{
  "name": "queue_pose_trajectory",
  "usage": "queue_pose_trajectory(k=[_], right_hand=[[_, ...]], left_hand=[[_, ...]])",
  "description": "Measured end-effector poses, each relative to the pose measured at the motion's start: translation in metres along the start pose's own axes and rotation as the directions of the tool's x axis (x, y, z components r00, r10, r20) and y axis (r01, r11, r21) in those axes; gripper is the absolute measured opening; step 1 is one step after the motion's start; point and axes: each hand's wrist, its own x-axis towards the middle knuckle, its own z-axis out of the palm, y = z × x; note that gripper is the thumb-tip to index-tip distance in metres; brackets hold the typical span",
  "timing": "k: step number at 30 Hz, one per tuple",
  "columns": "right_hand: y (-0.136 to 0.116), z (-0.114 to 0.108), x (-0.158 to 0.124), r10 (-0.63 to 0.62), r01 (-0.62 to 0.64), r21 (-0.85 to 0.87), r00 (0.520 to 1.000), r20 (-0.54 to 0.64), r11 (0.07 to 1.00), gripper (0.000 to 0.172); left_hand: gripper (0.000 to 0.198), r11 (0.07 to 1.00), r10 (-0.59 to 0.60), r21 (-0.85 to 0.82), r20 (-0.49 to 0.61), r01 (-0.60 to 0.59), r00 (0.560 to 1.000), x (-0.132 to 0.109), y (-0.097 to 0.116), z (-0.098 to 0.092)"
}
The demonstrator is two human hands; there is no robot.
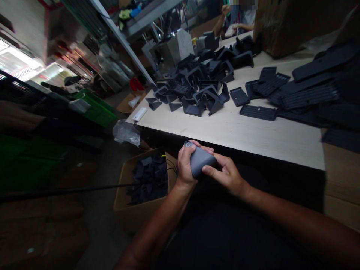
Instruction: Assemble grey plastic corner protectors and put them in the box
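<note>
Between my two hands is a dark grey plastic housing [201, 160] with rounded corners and a small round fitting at its upper left end. My left hand [184, 167] wraps its left side, the thumb lying near the round fitting. On the other side my right hand [229, 174] grips the right end, thumb on the face and fingers behind. Both hands are in front of the table's near edge, in the air. The underside of the housing is hidden by my fingers.
A pale table [213, 129] carries a heap of dark angled plastic parts [194, 80] and, further right, flat ribbed panels [271, 84]. Below on the left stands a cardboard box [120, 183] full of dark parts. A white power bank-like block [140, 114] lies near the table corner. Another person's hand [239, 27] shows at the back.
</note>
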Motion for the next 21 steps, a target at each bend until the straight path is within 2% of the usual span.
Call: queue_pose_trajectory(k=[3,8,11,14,16,18,21], right_hand=[[-0.002,0.002,0.002,0.004,-0.004,0.032,1.0,0.001,0.999,0.034],[-0.001,-0.006,0.015,0.02,-0.03,0.068,0.99,0.141,0.997,0.031],[0.001,-0.015,0.021,0.027,-0.031,0.022,0.988,0.15,0.999,0.034],[0.005,-0.028,0.024,0.013,0.001,-0.093,0.988,0.152,0.996,0.032],[0.009,-0.037,0.026,0.033,-0.003,-0.166,0.983,0.181,0.986,0.029],[0.014,-0.043,0.029,0.103,-0.06,-0.196,0.971,0.216,0.979,0.03],[0.018,-0.045,0.035,0.205,-0.173,-0.159,0.955,0.215,0.972,0.035]], left_hand=[[0.018,0.999,0.017,0.03,-0.009,-0.017,1.0,-0.002,0.001,-0.003],[0.017,0.999,0.045,0.029,-0.056,-0.043,0.997,0.003,0.0,-0.006],[0.017,0.999,0.038,0.037,-0.047,-0.036,0.998,0.007,-0.001,-0.005],[0.016,1.0,0.026,0.0,-0.072,-0.027,0.997,0.013,0.003,-0.005],[0.015,0.998,-0.017,-0.065,-0.114,0.01,0.993,0.019,0.007,-0.006],[0.016,0.984,-0.108,-0.159,-0.152,0.083,0.982,0.028,0.008,-0.009],[0.017,0.925,-0.289,-0.311,-0.208,0.217,0.934,0.042,0.006,-0.017]])
